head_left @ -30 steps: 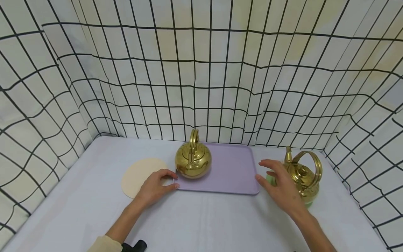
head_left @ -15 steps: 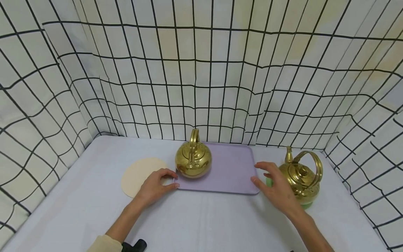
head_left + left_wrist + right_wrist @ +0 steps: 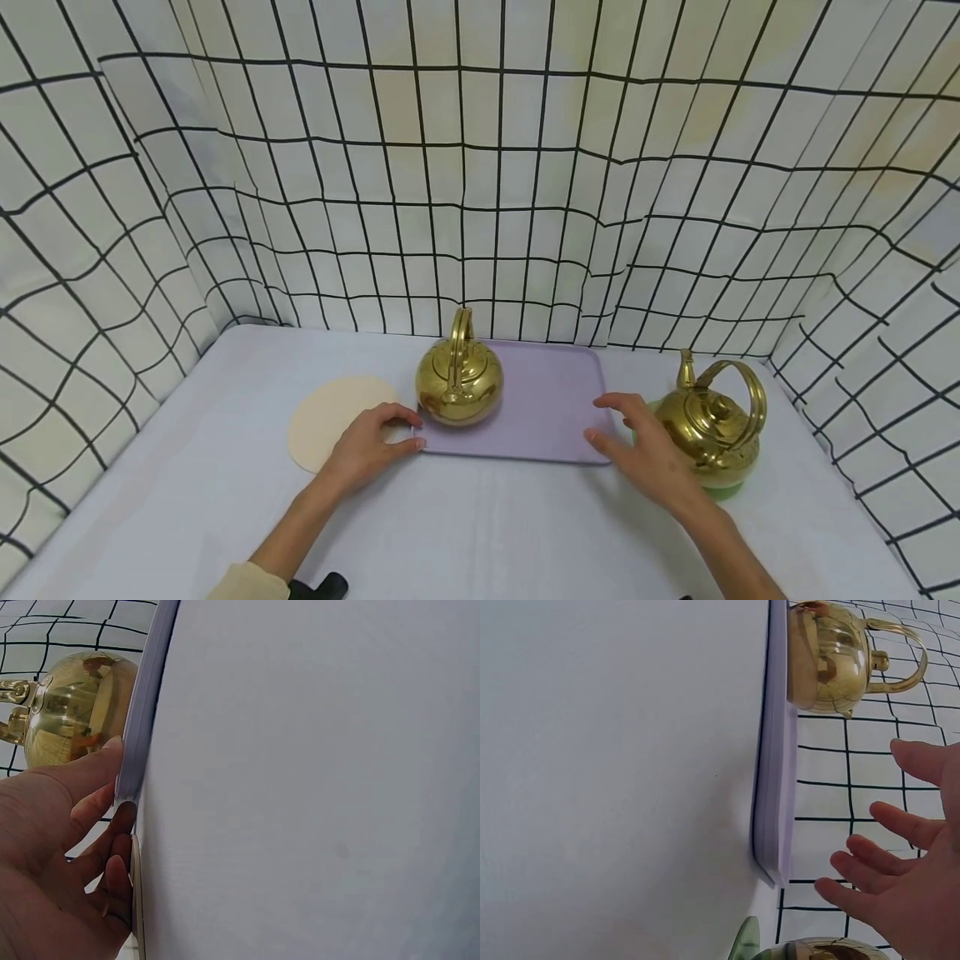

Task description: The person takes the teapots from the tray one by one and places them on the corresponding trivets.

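Observation:
My left hand (image 3: 369, 446) pinches the near left corner of the lilac tray (image 3: 551, 408); in the left wrist view its thumb (image 3: 97, 761) lies along the tray rim (image 3: 139, 742). A shiny brass teapot (image 3: 459, 383) with an arched handle stands on the tray's left part, just beyond those fingers. Over the tray's right edge hovers my right hand (image 3: 648, 450), fingers spread and holding nothing; the right wrist view shows the fingers (image 3: 855, 866) apart from the tray. Just right of that hand, a second brass teapot (image 3: 712, 425) rests on a green round mat (image 3: 726, 492).
A cream round mat (image 3: 322, 425) lies on the white tablecloth (image 3: 465, 533), partly behind my left hand. Black-gridded white cloth walls (image 3: 525, 183) enclose the table at the back and sides. A black object (image 3: 322, 586) shows beside my left sleeve.
My right hand has moved left, from beside the right teapot to over the tray's right edge. My left hand, the tray and both teapots have stayed in place.

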`<action>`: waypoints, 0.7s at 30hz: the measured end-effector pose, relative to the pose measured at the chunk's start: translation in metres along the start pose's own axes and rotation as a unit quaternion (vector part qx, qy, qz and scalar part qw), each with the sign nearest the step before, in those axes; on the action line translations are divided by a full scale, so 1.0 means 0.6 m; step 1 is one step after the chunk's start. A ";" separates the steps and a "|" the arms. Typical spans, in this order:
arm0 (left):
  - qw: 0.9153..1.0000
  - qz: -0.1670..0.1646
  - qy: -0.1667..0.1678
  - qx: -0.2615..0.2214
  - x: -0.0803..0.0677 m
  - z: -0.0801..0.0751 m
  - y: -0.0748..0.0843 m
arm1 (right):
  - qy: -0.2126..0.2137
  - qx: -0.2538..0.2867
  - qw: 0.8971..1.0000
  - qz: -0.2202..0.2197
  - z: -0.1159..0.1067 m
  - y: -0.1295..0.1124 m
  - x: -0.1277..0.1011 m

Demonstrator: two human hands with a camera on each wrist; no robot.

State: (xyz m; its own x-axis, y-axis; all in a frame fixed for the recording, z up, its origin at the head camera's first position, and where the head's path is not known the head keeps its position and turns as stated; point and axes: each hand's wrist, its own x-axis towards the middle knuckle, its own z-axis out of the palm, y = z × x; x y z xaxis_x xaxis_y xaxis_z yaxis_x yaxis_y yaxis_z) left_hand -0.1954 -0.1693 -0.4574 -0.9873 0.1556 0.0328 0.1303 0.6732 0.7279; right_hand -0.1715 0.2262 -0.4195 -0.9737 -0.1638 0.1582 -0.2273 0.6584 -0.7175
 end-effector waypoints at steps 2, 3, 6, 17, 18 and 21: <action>1.000 0.001 0.000 -0.001 0.000 0.000 0.000 | -0.011 -0.004 1.000 0.000 0.003 0.003 0.000; 1.000 0.001 0.000 -0.001 -0.001 0.000 0.000 | -0.016 -0.006 1.000 -0.002 0.005 0.004 0.001; 1.000 0.000 0.000 -0.001 -0.001 0.001 -0.001 | -0.028 -0.010 1.000 -0.006 0.010 0.006 0.003; 1.000 0.000 -0.001 -0.001 -0.001 0.002 -0.002 | -0.048 -0.018 0.999 -0.012 0.021 0.007 0.009; 1.000 0.000 -0.001 -0.001 -0.001 0.002 -0.002 | -0.048 -0.020 0.999 -0.013 0.022 0.008 0.009; 1.000 0.000 -0.001 -0.001 0.000 0.002 -0.002 | -0.052 -0.024 0.998 -0.011 0.025 0.011 0.009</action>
State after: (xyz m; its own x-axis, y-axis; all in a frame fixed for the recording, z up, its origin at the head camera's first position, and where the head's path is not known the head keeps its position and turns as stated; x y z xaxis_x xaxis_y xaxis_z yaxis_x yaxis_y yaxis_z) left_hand -0.1952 -0.1693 -0.4589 -0.9872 0.1562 0.0310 0.1292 0.6712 0.7299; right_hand -0.1784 0.2189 -0.4335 -0.9627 -0.2512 0.1008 -0.2509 0.6884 -0.6805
